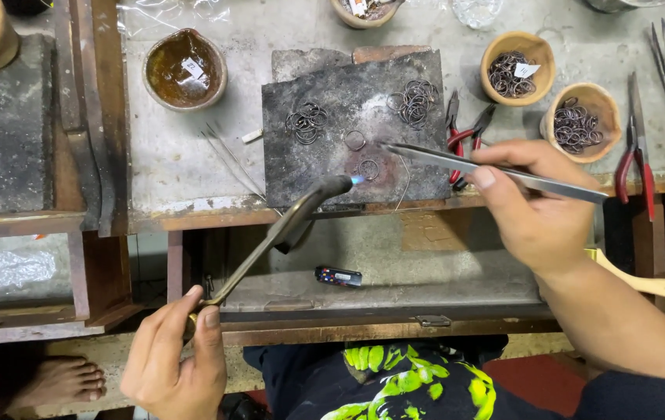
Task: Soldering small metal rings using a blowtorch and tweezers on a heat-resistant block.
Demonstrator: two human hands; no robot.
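Left hand (173,362), fingers closed around the base of a long brass-coloured torch (286,225), holds the nozzle low over the dark soldering block (332,85) on the counter (184,148); a small blue flame (358,180) sits at the tip, just beside a wire ring (369,169) lying on the block. Right hand (535,206), fingers pinched shut on long steel tweezers (496,169), points the tips near a second ring (356,140). Ring piles (307,122) rest further back on the block; red-handled pliers (464,140) lie just right of it.
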